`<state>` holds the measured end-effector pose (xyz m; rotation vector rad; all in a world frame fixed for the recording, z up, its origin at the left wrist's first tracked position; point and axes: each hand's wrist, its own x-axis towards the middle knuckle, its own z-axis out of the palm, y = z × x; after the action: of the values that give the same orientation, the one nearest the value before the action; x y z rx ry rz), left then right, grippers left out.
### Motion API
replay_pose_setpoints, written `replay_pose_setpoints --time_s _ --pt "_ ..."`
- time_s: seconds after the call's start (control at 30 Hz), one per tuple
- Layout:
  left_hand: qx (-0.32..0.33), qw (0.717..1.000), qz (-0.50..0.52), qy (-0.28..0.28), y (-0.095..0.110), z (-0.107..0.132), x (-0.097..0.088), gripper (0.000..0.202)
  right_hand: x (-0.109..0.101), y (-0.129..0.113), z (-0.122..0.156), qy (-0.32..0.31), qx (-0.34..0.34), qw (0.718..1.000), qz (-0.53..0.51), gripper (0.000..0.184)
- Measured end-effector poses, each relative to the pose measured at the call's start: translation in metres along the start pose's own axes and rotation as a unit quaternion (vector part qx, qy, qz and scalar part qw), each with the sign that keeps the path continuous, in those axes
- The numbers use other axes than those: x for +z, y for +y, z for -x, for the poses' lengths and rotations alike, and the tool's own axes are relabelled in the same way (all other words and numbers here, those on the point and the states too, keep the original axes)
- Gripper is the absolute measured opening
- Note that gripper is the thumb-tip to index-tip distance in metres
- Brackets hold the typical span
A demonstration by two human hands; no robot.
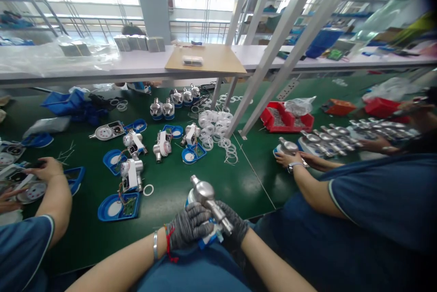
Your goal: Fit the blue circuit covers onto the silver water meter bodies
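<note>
A silver metal unit (pixel 205 190) with a round domed body, pipe-like ends and a blue-and-white housing is held close to my body, over the table's front edge. Wrapped round its near left side is my left hand (pixel 190 226), in a grey glove. My right hand (pixel 234 223), also gloved, grips it from the right, its fingers partly hidden behind the metal pipe end. Blue plastic shows below, between the hands. On the table ahead to the left lie several opened units (pixel 131 173) with wires, joined to blue covers (pixel 104 210) holding circuit boards. A white ring (pixel 148 190) lies near them.
White rings (pixel 213 123) are heaped ahead, with silver units (pixel 162 109) behind. Red bins (pixel 287 121) stand right of the shelf posts (pixel 269 50). A co-worker's hands (pixel 290 160) hold a unit at right; another co-worker's hand (pixel 48 169) works at left.
</note>
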<state>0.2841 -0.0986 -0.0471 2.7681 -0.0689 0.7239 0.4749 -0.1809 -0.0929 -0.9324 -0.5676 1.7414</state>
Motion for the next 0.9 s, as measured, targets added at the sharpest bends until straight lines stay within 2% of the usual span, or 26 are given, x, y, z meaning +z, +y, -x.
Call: replay_pose_setpoints --time_s 0.03,0.1,0.17,0.23,0.3,0.37,0.43,0.5,0.6,0.67,0.7,0.73,0.8,0.83,0.87,0.9 --pt "0.006 1.000 -0.002 -0.024 -0.001 0.005 0.009 0.044 -0.008 0.003 -0.003 0.017 0.027 0.999 -0.014 0.043" --pt "-0.032 0.998 -0.012 -0.054 -0.001 0.016 0.024 0.048 -0.028 0.008 -0.010 0.070 0.053 0.996 -0.034 0.044" --pt "-0.117 0.990 -0.034 -0.076 0.001 0.029 0.034 0.060 -0.054 0.011 -0.019 0.133 0.042 0.990 -0.038 0.047" --pt "-0.222 0.970 -0.067 -0.071 0.002 0.048 0.036 0.065 -0.081 0.010 -0.028 0.188 0.018 0.982 -0.023 0.053" --pt "-0.324 0.940 -0.095 -0.043 0.001 0.073 0.029 0.062 -0.105 0.004 -0.036 0.227 -0.001 0.974 0.007 0.056" --pt "-0.405 0.907 -0.113 0.007 -0.003 0.102 0.015 0.056 -0.122 -0.006 -0.041 0.236 -0.010 0.970 0.055 0.057" --pt "-0.467 0.874 -0.125 0.056 -0.007 0.128 -0.002 0.052 -0.131 -0.020 -0.045 0.231 0.008 0.961 0.154 0.055" --pt "-0.510 0.845 -0.133 0.090 -0.011 0.148 -0.019 0.050 -0.131 -0.036 -0.047 0.236 0.042 0.932 0.273 0.048" --pt "-0.549 0.816 -0.145 0.107 -0.017 0.164 -0.041 0.049 -0.111 -0.053 -0.050 0.289 0.066 0.876 0.380 0.039" --pt "-0.549 0.811 -0.169 0.113 -0.028 0.168 -0.055 0.048 -0.085 -0.050 -0.053 0.344 0.030 0.828 0.443 0.049" --pt "-0.543 0.811 -0.185 0.113 -0.036 0.169 -0.063 0.047 -0.070 -0.043 -0.055 0.360 -0.008 0.789 0.498 0.056" --pt "-0.537 0.811 -0.205 0.106 -0.046 0.170 -0.071 0.046 -0.055 -0.033 -0.057 0.356 -0.059 0.735 0.574 0.061" --pt "-0.533 0.805 -0.254 0.052 -0.073 0.170 -0.089 0.041 -0.032 -0.009 -0.059 0.303 -0.143 0.617 0.712 0.062" --pt "-0.534 0.799 -0.277 0.016 -0.089 0.169 -0.098 0.039 -0.025 0.003 -0.059 0.274 -0.165 0.567 0.759 0.061" --pt "-0.536 0.791 -0.295 -0.023 -0.107 0.168 -0.107 0.038 -0.022 0.011 -0.059 0.257 -0.172 0.534 0.787 0.061" --pt "-0.536 0.784 -0.305 -0.065 -0.124 0.166 -0.115 0.039 -0.023 0.015 -0.061 0.249 -0.171 0.513 0.803 0.062"
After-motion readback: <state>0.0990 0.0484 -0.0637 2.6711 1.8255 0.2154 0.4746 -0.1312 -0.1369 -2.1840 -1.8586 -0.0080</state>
